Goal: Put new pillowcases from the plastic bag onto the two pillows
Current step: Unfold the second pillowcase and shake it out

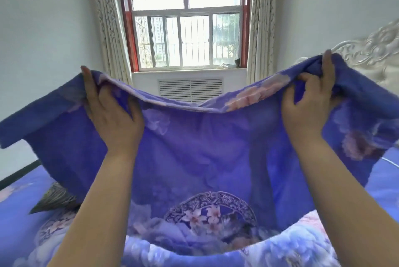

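Purple floral cloth — the pillowcase (194, 148) — hangs spread between both raised hands. The left hand (112, 111) and right hand (311, 102) each grip its top edge, fingers curled over it, probably to find the opening. Below lies the matching bed cover (323, 234) — a grey pillow (54, 199) lies near left.

Both bare arms stretched up and forward, left hand (112, 113) and right hand (311, 102) held high and wide apart, fingers curled tight, each gripping the pillowcase (205, 148) top edge
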